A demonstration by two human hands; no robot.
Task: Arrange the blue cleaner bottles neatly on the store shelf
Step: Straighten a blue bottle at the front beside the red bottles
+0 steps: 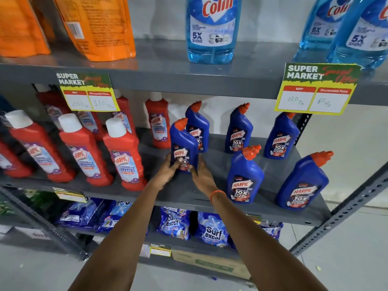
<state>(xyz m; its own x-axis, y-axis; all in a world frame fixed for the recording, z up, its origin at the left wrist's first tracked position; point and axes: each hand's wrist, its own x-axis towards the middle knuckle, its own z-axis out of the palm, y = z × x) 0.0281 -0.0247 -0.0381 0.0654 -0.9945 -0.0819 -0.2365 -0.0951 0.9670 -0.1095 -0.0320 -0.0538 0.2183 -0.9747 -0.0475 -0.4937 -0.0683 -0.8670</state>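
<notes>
Several blue Harpic bottles with orange caps stand on the grey middle shelf [182, 194]. My left hand [168, 171] and my right hand [202, 175] clasp one blue bottle [183, 141] from both sides near its base; it stands upright close to another blue bottle [198, 127] just behind it. Two more stand at the back, one at centre right [239, 131] and one further right [281, 137]. Two stand nearer the front edge, one in the middle [243, 177] and one at the far right [302, 183].
Red Harpic bathroom cleaner bottles [123, 156] fill the shelf's left half. Price tags [315, 91] hang from the upper shelf, which carries Colin bottles [212, 28] and orange pouches [96, 26]. Surf Excel packs [212, 229] lie below. A perforated upright [344, 206] bounds the right.
</notes>
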